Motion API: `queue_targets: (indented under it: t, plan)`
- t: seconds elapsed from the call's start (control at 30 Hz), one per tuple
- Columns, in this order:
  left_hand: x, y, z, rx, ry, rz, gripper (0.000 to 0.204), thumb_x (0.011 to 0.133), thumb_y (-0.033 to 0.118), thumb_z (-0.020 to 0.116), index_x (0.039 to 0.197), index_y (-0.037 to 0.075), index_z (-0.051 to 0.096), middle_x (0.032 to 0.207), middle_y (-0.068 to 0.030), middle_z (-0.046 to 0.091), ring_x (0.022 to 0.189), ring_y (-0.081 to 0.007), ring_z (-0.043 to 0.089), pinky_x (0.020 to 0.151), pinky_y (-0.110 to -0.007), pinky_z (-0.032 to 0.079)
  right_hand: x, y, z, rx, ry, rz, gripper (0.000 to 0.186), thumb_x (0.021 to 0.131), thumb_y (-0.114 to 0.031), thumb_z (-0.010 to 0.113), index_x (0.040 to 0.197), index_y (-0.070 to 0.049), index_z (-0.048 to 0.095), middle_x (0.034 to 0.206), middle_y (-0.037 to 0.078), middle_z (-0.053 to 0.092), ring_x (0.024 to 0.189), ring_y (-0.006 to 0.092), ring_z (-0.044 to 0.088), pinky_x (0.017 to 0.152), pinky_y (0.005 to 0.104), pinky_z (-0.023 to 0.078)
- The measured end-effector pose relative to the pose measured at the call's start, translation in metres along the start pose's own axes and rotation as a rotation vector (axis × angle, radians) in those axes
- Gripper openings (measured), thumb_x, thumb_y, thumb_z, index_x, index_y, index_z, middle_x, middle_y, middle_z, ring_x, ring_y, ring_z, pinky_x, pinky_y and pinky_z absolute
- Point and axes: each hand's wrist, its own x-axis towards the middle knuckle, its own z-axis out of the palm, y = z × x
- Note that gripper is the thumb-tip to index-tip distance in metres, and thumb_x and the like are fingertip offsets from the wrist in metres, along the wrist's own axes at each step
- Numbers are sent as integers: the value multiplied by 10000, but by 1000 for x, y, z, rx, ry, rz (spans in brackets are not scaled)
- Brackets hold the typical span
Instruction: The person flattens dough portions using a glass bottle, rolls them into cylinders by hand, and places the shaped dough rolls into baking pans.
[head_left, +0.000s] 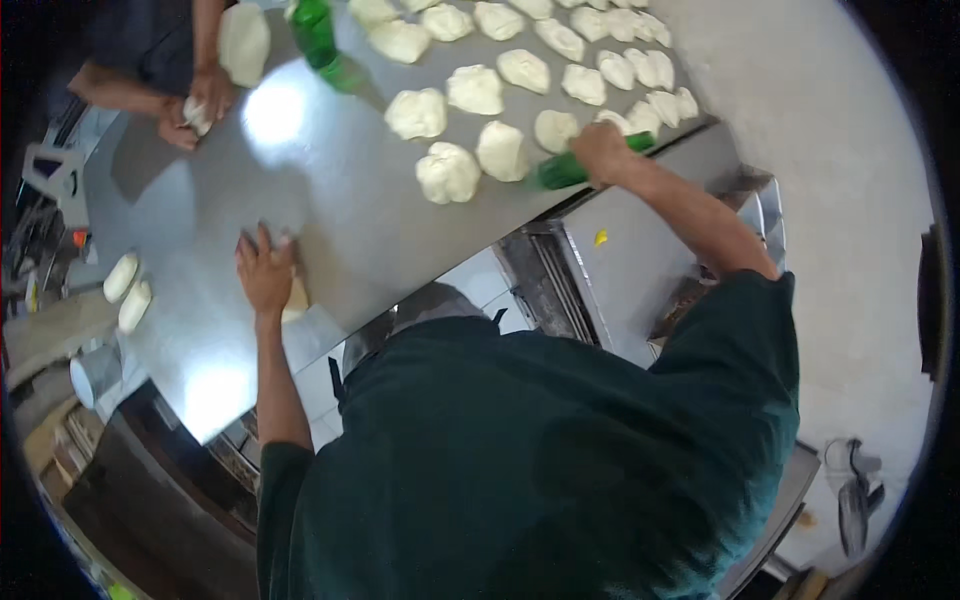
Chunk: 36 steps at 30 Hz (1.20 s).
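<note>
Metal desk [350, 240]: right hand [600, 155], fingers closed round green bottle [562, 172] at near edge, likely stiff, slippery, best gripped mid-body; left hand [265, 272] flat, fingers spread, seemingly gripping nothing, partly hiding dough piece [297, 300], probably soft, best supported underneath.

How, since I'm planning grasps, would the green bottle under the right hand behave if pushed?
The green bottle, cylindrical and sideways, would likely roll, perhaps off the table, whose edge is near; its straight outline suggests stiffness.
</note>
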Motion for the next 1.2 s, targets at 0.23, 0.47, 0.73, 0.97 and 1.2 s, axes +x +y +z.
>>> queue_targets:
  t: [0.23,0.47,0.73,0.97,1.2]
  plan:
    - [38,14,-132,-1247,343,-780,543,1019,329,621,1433,-14,544,1344,-183,621,1270,-297,571,1116,-375,414,-151,-39,-117,397,157,-63,796,606,-298,877,1344,-200,598,1003,124,749,846,305,698,756,430,518]
    - [-73,52,-177,-1903,-27,-240,668,996,405,666,1521,65,431,1403,-185,555,1247,-295,563,1055,-455,477,-71,-272,-184,1128,269,-480,853,723,-343,866,1435,-151,436,1159,149,711,963,379,699,823,453,532]
    - [-54,1,-135,-1550,178,-738,392,953,260,718,1258,54,582,1198,-131,638,1038,-245,607,937,-368,484,15,-336,-215,909,1067,-384,641,787,-436,800,1309,-121,600,1041,115,712,835,310,682,734,421,519]
    - [14,-23,-34,-827,266,-1005,319,865,282,745,1057,34,688,981,-157,663,891,-306,625,847,-399,515,135,-356,-225,802,1223,-33,509,876,-600,636,926,-94,643,761,133,689,684,283,647,637,427,496]
    - [111,-111,12,-705,52,-1330,465,829,302,681,1172,-6,741,1104,-260,730,957,-333,680,897,-385,548,216,-290,-335,980,492,-117,703,931,-670,385,852,-66,735,803,129,725,523,267,592,545,389,475]
